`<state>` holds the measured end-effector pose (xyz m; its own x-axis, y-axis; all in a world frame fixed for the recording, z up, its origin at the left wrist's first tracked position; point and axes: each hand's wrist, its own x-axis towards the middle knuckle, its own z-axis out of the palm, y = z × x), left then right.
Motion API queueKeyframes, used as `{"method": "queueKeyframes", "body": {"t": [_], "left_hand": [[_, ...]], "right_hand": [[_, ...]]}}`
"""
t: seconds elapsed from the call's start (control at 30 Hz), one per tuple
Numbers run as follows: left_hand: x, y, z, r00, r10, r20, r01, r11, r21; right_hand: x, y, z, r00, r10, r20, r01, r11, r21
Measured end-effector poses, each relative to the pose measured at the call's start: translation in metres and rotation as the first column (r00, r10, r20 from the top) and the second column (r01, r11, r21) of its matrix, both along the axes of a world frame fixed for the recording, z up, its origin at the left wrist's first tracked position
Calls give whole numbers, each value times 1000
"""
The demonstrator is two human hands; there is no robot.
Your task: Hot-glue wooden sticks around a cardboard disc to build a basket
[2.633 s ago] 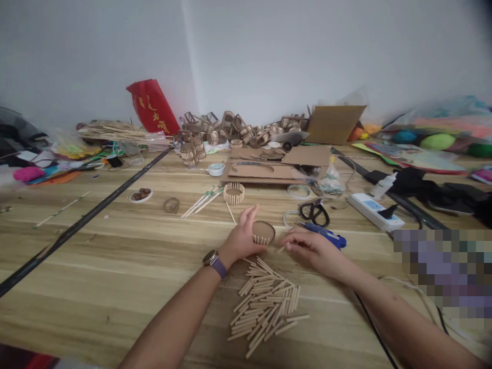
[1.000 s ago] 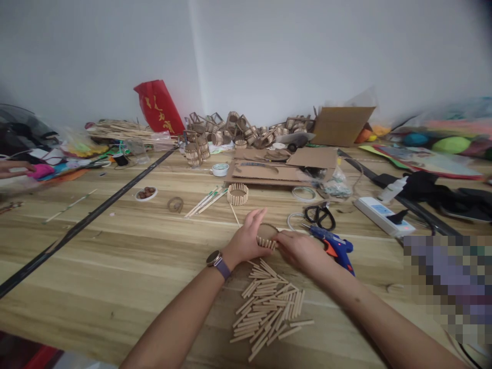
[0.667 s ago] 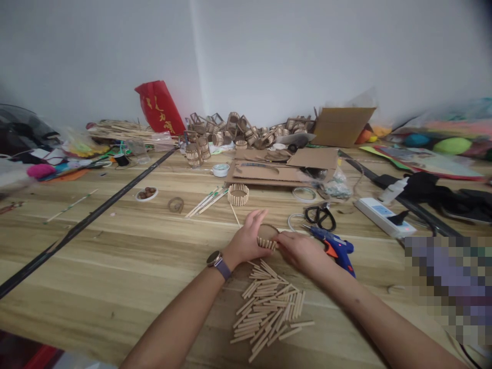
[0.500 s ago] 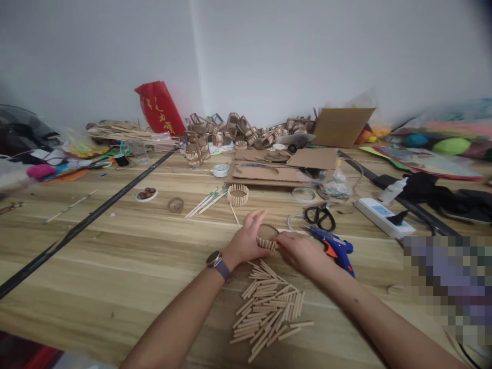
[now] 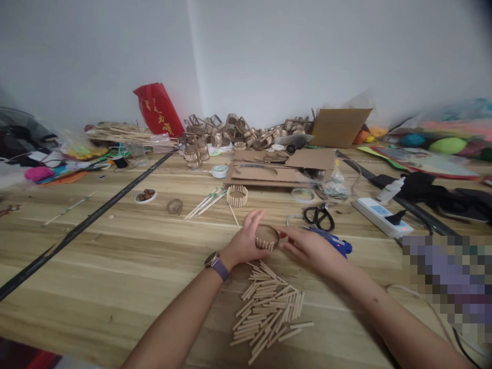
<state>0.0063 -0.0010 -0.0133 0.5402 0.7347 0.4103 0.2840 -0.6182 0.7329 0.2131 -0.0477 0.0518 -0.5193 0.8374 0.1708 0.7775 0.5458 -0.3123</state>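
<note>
A small round cardboard disc with short wooden sticks glued round its edge (image 5: 265, 238) lies on the wooden table (image 5: 115, 266). My left hand (image 5: 246, 241), with a watch on the wrist, cups the piece from the left, fingers partly stretched. On its right side my right hand (image 5: 307, 247) touches the rim with its fingertips. A heap of short cut sticks (image 5: 269, 305) lies just in front of both hands. A blue glue gun (image 5: 333, 242) lies behind my right hand, partly hidden by it.
A finished stick ring (image 5: 237, 195) and long skewers (image 5: 203, 202) lie beyond the hands. Black scissors (image 5: 317, 215), a tape roll (image 5: 302, 193), a power strip (image 5: 380, 216), cardboard sheets (image 5: 269, 171) and a pile of stick baskets (image 5: 234, 134) fill the back. A black rail (image 5: 84, 223) crosses the left.
Earlier my right hand held a single stick apart from the piece; it has since come against the rim. Over the last second its fingers shifted a little along the right edge.
</note>
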Motion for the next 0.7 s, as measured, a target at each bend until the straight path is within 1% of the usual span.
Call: {"method": "queueKeyframes", "body": {"t": [0.07, 0.13, 0.17, 0.2, 0.27, 0.37, 0.4, 0.43, 0.5, 0.57, 0.7], "left_hand": [[0, 0, 1, 1000, 18, -13, -18, 1000, 1], [0, -2, 2, 998, 57, -26, -57, 998, -7], [0, -3, 3, 996, 79, -33, -79, 997, -7], [1, -4, 4, 994, 99, -42, -99, 995, -1], [2, -6, 5, 989, 130, -65, -128, 991, 30], [5, -9, 7, 981, 163, -105, -156, 985, 77], [6, -10, 8, 978, 173, -118, -164, 983, 84], [7, -11, 8, 975, 182, -131, -171, 981, 86], [8, -12, 8, 970, 189, -152, -178, 981, 82], [9, -12, 8, 970, 186, -157, -175, 981, 85], [8, -12, 8, 970, 187, -157, -171, 979, 112]], "right_hand": [[10, -2, 8, 997, -54, -47, 56, 997, 49], [24, -4, 12, 985, -170, -25, 171, 983, 71], [32, -6, 13, 969, -246, 14, 244, 967, 74], [41, -8, 13, 943, -325, 69, 320, 945, 73], [62, -12, 9, 866, -462, 191, 457, 887, 74], [91, -16, -3, 747, -587, 311, 603, 796, 53], [99, -18, -7, 713, -617, 334, 648, 761, 23], [104, -19, -11, 701, -626, 342, 671, 741, -19], [109, -20, -16, 710, -622, 331, 686, 718, -121], [106, -21, -18, 737, -612, 287, 669, 722, -177], [99, -22, -18, 762, -615, 205, 647, 735, -201]]}}
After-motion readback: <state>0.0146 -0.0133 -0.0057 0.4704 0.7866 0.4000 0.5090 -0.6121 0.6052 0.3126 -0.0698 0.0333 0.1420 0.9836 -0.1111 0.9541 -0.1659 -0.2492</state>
